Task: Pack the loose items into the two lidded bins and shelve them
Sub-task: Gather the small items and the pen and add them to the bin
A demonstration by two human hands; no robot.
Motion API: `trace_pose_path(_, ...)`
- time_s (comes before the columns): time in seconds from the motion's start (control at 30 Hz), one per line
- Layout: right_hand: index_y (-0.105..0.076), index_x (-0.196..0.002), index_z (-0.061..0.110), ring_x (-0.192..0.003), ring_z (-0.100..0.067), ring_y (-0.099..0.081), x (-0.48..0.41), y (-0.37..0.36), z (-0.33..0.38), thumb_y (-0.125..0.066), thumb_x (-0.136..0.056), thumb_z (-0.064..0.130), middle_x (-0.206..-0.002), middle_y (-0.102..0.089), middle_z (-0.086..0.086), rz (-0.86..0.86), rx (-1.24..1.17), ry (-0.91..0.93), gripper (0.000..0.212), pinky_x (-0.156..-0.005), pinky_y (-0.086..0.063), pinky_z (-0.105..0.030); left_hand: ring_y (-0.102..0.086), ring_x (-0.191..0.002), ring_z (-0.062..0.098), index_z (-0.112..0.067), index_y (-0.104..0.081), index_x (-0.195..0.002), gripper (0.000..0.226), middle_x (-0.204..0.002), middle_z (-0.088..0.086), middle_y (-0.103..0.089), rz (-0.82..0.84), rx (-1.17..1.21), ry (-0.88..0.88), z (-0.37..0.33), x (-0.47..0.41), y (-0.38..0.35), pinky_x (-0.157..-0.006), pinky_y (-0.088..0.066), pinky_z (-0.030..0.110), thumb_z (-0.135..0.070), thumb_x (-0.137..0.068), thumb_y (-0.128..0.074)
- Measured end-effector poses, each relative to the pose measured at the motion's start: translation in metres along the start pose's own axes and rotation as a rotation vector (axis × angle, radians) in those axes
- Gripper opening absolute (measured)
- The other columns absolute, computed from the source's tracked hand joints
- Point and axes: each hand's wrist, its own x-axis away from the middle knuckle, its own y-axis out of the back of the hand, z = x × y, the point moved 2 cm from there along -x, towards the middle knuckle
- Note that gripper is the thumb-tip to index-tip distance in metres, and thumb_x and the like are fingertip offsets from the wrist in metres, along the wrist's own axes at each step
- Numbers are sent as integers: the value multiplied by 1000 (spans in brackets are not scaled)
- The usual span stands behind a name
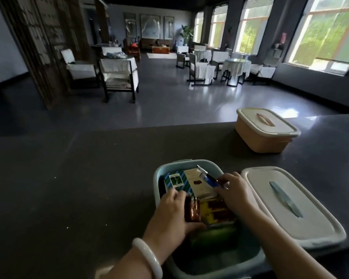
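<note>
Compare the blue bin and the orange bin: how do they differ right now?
The blue bin is open, its lid lying beside it on the right; the orange bin has its lid on. The blue bin sits near, with left hand and right hand on its contents; the orange bin stands farther back, untouched. Both rest on the dark counter.

Dim hall. Glossy grey floor reflects daylight from tall windows along the right wall. White-covered chairs far left, clothed round table far right. Wooden lattice screen left. Framed pictures on far wall.
</note>
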Motion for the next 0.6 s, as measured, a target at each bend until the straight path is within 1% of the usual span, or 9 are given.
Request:
trace_pose_path(0.07, -69, -107, 21, -72, -1, -49, -5, -1, -5, -73, -83, 24, -92, -47, 12, 49, -42, 57, 25, -57, -34, -13, -41, -116, 2, -25, -39, -136, 80, -129, -11, -38, -2, -50, 52, -8, 0, -11, -97, -31, 17, -58, -72, -72)
trace_pose_path(0.13, -69, -109, 22, -79, -9, -54, -8, 0, -7, -74, -82, 23, -96, -48, 11, 93, -70, 130, 27, -65, -40, -21, -41, -116, 4, -25, -37, -139, 83, -129, -9, -36, 5, -133, 120, -14, 0, -17, -97, -30, 16, -59, -72, -72)
trace_pose_path(0.2, -68, -112, 22, -86, -14, -55, -10, 0, -8, -74, -83, 24, -101, -49, 10, 127, -62, 211, 30, -72, -43, -26, -42, -115, 6, -24, -37, -139, 83, -128, -6, -37, 6, -220, 173, -20, 0, -20, -100, -34, 19, -58, -72, -73)
trace_pose_path(0.27, -67, -115, 22, -89, -16, -56, -10, -2, -8, -72, -84, 25, -108, -50, 9, 155, -62, 263, 31, -76, -48, -32, -44, -115, 9, -22, -39, -137, 75, -128, -4, -40, -13, -285, 201, -27, -3, -22, -101, -40, 23, -51, -77, -73)
trace_pose_path(0.33, -66, -115, 23, -90, -18, -57, -9, -4, -7, -70, -85, 27, -111, -50, 9, 158, -70, 287, 30, -77, -51, -36, -47, -114, 11, -20, -41, -135, 63, -130, -1, -41, -17, -357, 211, -34, -6, -25, -100, -44, 26, -38, -84, -72)
trace_pose_path(0.43, -67, -112, 23, -88, -20, -58, -10, -6, -5, -68, -85, 30, -110, -51, 9, 144, -99, 317, 27, -76, -51, -36, -52, -113, 14, -17, -40, -132, 57, -130, 1, -46, -7, -411, 246, -37, -10, -30, -96, -47, 27, -27, -86, -72)
trace_pose_path(0.6, -67, -114, 21, -86, -14, -54, -12, -11, -9, -71, -84, 31, -113, -53, 6, 122, -129, 290, 31, -76, -46, -30, -52, -115, 12, -17, -39, -125, 53, -127, -2, -51, -47, -350, 258, -35, -11, -34, -94, -45, 23, -33, -86, -71)
